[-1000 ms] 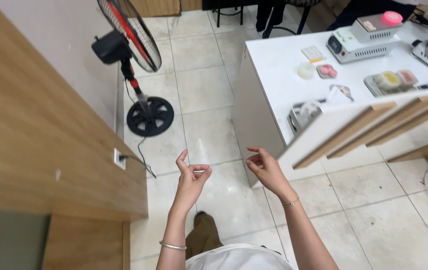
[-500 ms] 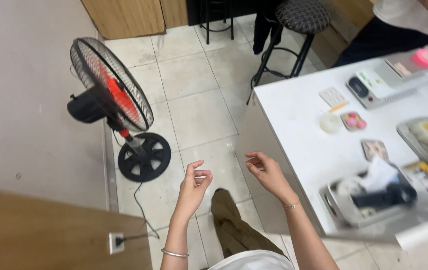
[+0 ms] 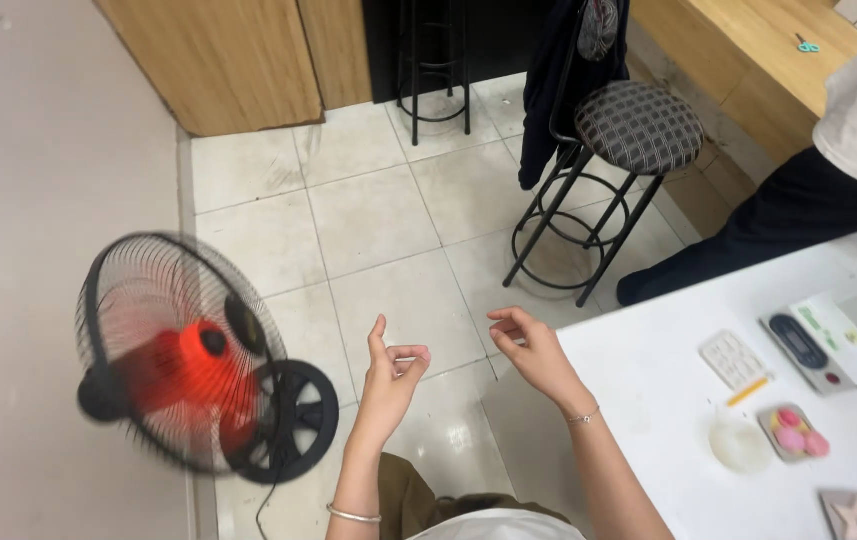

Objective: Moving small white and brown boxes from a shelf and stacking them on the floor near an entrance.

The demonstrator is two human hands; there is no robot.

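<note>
White table (image 3: 668,400) beside right hand (image 3: 533,352); left hand (image 3: 393,372) apart.

A single head-worn view looks steeply down from above the person's own chest, facing forward over the tiled floor. The white table (image 3: 668,400) serves as landmark: it fills the lower right, close under the lens. The hands (raised, near the camera) sit just left of its corner; the standing fan (image 3: 183,350) lies farther left, the stool (image 3: 638,125) beyond the table's far edge.
</note>
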